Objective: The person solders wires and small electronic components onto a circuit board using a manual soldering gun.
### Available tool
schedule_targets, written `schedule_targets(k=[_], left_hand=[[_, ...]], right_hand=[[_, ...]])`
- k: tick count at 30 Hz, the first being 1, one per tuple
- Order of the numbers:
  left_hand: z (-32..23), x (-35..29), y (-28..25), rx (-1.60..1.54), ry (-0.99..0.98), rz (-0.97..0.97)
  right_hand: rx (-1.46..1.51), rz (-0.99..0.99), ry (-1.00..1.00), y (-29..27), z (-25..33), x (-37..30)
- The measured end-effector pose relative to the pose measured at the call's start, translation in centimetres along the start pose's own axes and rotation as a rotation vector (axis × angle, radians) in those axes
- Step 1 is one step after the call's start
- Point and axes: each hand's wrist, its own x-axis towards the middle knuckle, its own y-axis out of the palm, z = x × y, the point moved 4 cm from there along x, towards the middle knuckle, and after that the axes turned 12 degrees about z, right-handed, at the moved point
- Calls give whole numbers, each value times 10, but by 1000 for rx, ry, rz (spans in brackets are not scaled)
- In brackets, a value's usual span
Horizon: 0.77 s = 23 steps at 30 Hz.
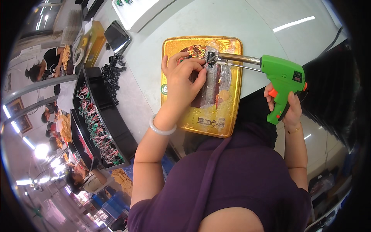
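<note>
My right hand point(292, 106) grips the handle of a green soldering gun point(281, 71) with an orange trigger. Its metal barrel and a thinner tube point left, and the tip meets a small black part point(210, 58). That part rests on a strip of clear tape point(210, 87) across a golden tin lid point(185, 121). From the left, my left hand point(179, 79) reaches over the lid, thumb and fingers bent together and fingertips against the black part. Whatever is pinched there is too small to make out. A pale bangle point(162, 130) circles my left wrist.
Left of the lid lie a pile of small black parts point(112, 75) and a phone point(118, 37). Black bins point(112, 120) hold wired green boards point(94, 123). A white tray point(143, 11) stands at the back. Co-workers point(50, 63) sit farther left. A cable point(328, 44) runs at the right.
</note>
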Motion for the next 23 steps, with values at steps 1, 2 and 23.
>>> schedule_targets(k=[1, 2, 23], left_hand=[[0, 0, 0, -8, -2, 10], [1, 0, 0, -8, -2, 11], [2, 0, 2, 4, -1, 14]], right_hand=[[1, -2, 9, 0, -1, 0], [2, -2, 10, 0, -1, 0], [-29, -16, 22, 0, -4, -5]])
